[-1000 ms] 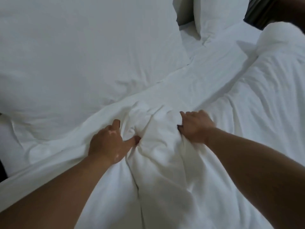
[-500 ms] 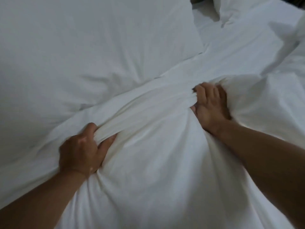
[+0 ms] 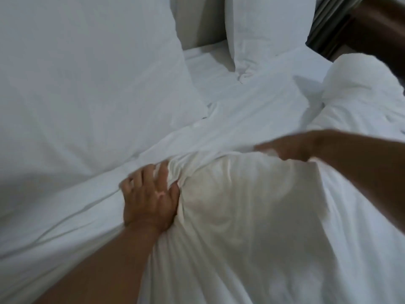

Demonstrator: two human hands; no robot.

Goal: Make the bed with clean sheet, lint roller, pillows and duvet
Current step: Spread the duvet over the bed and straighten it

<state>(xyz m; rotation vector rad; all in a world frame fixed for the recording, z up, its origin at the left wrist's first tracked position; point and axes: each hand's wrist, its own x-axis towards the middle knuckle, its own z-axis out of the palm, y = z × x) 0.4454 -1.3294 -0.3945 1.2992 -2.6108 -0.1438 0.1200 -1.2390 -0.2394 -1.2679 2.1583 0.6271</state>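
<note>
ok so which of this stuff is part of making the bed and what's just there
Part of the job:
- duvet, bunched in the left hand; right hand blurred on its top edge
- large pillow
- far pillow
- sheet

Just there:
- dark wooden furniture, top right

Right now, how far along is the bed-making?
Done, it seems: the sheet is on the mattress and two pillows sit at the head. In hand: the left hand grips the bunched duvet edge; the right hand is on it too, blurred. Left: spreading and smoothing the duvet, heaped at right. No lint roller shows.
</note>
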